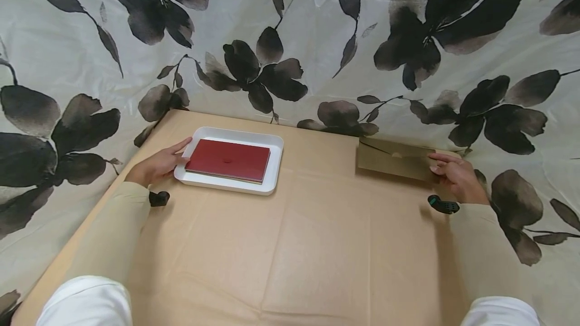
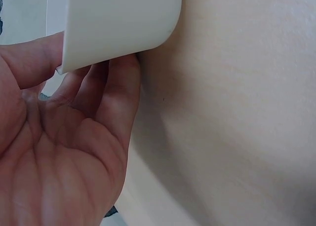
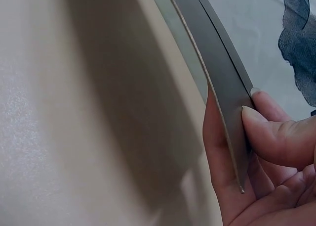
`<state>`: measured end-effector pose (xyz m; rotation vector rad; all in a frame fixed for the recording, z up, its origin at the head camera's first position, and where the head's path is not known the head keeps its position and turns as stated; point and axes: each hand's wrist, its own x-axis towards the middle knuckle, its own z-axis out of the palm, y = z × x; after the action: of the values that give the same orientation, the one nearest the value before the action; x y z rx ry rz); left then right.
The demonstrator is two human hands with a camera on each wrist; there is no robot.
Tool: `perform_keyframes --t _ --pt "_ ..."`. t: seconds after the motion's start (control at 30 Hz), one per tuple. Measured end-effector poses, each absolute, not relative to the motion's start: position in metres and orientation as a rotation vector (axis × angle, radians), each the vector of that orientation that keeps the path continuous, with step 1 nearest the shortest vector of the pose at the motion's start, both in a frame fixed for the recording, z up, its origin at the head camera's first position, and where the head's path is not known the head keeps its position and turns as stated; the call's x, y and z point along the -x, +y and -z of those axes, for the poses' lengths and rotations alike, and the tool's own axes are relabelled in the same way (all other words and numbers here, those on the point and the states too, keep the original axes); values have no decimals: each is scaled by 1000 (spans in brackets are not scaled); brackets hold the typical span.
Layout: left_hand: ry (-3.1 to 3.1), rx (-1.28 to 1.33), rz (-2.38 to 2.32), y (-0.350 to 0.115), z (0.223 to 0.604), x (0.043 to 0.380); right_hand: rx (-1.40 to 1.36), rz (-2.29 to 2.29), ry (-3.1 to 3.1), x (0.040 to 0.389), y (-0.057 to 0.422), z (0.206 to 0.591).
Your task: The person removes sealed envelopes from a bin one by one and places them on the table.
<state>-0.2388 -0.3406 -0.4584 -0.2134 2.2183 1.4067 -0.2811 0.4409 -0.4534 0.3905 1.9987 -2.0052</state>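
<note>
A white tray sits at the table's back left, with a red notebook lying flat in it. My left hand grips the tray's left end: in the left wrist view the thumb laps over the tray wall and the fingers reach beneath it. At the far right, my right hand pinches a brown envelope by its right end. Thumb and fingers lie on opposite faces of the envelope in the right wrist view. Its flap line shows, and a shadow falls below it.
A light tan cover with faint creases lies over the table. Behind and beside the table hangs a white cloth printed with dark flowers. The table's back edge runs just behind the tray and the envelope.
</note>
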Motion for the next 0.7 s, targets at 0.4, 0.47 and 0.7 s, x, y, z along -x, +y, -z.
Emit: perform_keyframes --t 0.4,0.47,0.7 --pt "2197 231 -1407 -338 457 236 -466 1976 1986 281 448 454" --pt "2199 234 -1403 -338 456 235 -469 1973 1988 282 450 456" --pt "2219 248 -1375 -338 453 235 -492 1975 1977 285 453 457"
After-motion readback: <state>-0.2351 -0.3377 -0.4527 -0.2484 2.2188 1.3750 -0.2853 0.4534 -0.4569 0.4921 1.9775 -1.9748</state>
